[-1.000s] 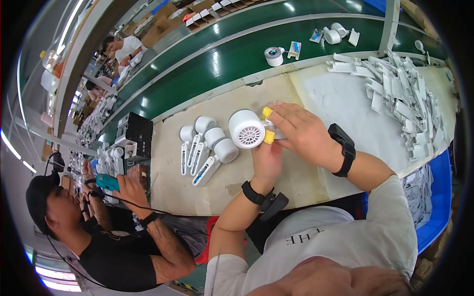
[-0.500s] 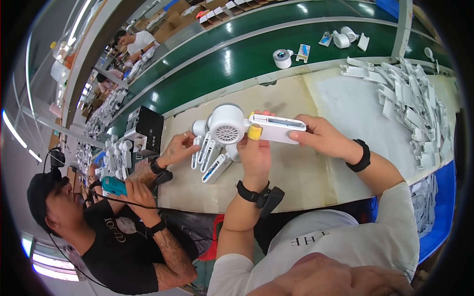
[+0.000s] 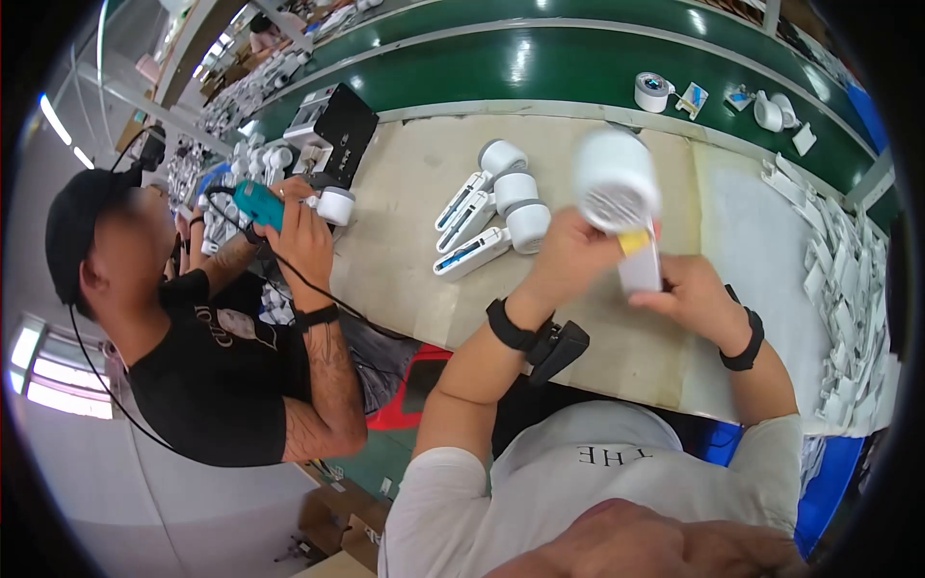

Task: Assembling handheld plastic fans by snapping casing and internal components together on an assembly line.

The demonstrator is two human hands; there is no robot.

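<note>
A white handheld fan (image 3: 617,178) is raised over the table, its round head up and its grille turned partly toward me; the head is blurred. My left hand (image 3: 573,255) is closed around it just under the head, where a yellow wrap (image 3: 633,241) shows at the fingertip. My right hand (image 3: 701,297) grips the lower end of the handle (image 3: 640,275), thumb in front. To the left, several similar fans lie on the table; the nearest fan (image 3: 528,227) has an uncovered handle with blue parts inside.
At left a co-worker (image 3: 241,337) holds a teal power screwdriver (image 3: 258,204) against a white fan (image 3: 335,205). A black box (image 3: 337,130) stands behind them. White handle covers (image 3: 843,289) are heaped at right. Beyond the table runs a green conveyor (image 3: 520,63) carrying loose parts.
The fan has turned from lying sideways to head-up, its open handle side now out of sight. The co-worker's hand has left the fans on the table. The view has shifted.
</note>
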